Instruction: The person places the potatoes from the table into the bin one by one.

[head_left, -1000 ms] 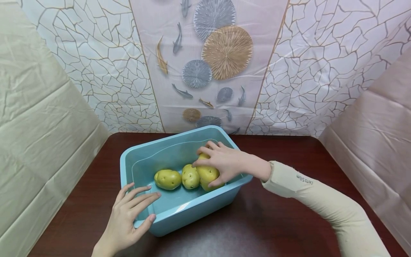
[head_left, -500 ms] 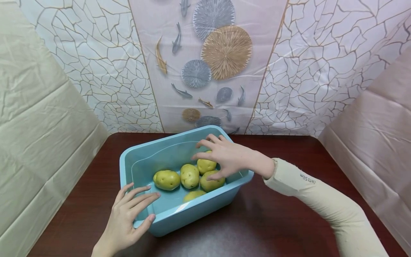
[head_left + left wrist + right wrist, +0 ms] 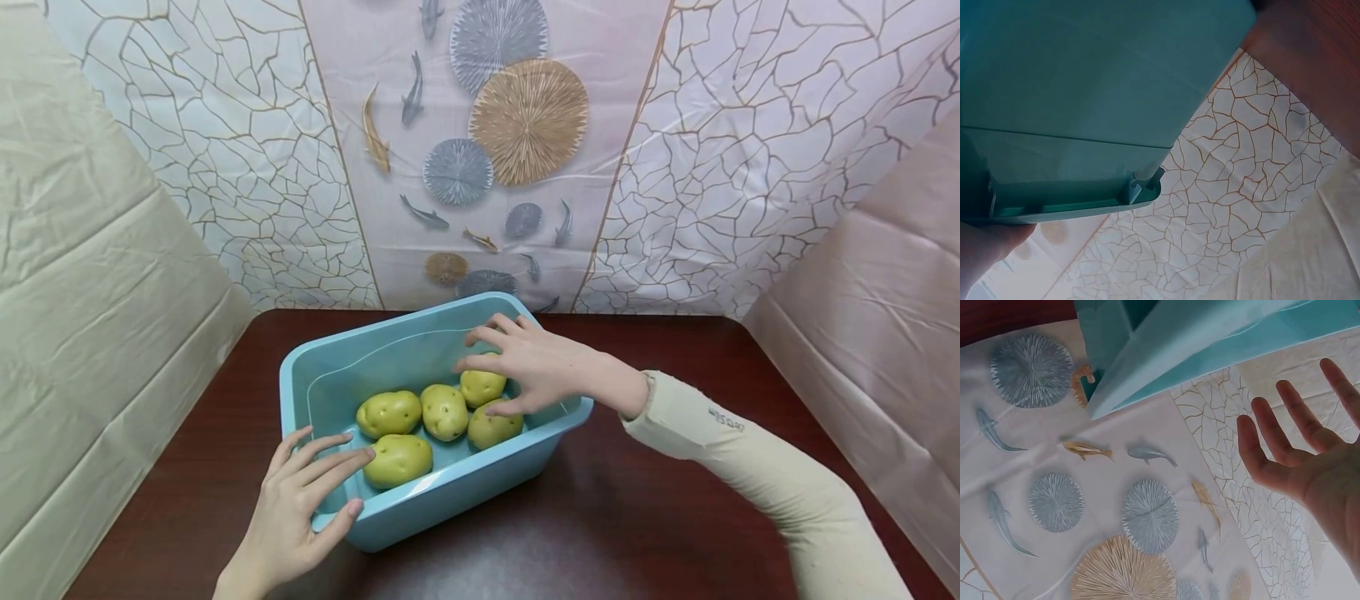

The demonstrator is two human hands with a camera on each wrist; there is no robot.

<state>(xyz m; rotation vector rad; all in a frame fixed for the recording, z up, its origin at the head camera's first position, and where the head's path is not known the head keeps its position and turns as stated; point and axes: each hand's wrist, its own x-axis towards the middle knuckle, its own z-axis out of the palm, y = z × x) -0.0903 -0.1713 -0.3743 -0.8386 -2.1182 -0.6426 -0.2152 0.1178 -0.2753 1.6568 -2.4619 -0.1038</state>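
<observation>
Several yellow-green potatoes lie in a light blue plastic bin (image 3: 457, 482). One potato (image 3: 399, 461) is at the front left, right by the fingertips of my left hand (image 3: 294, 500). That hand rests at the bin's near left corner with straight, spread fingers, the thumb on the outer side of the rim. Above the right end of the bin is my right hand (image 3: 534, 367), fingers spread and nothing in them. Beneath it are a back potato (image 3: 482, 388) and a front potato (image 3: 496, 427), both partly covered. A middle potato (image 3: 445, 412) and a left potato (image 3: 388, 414) sit beside these.
The bin stands slightly turned on a dark red-brown table (image 3: 660, 517). Behind it hangs a patterned cloth backdrop (image 3: 487, 233), with pale cloth walls (image 3: 870, 250) on both sides. In the left wrist view the bin's outer wall (image 3: 1085, 69) fills the upper left.
My right hand has let go of a potato, which rolled along the bin's front to the left end. The left-lying potato shifted slightly back. My left hand stays put.
</observation>
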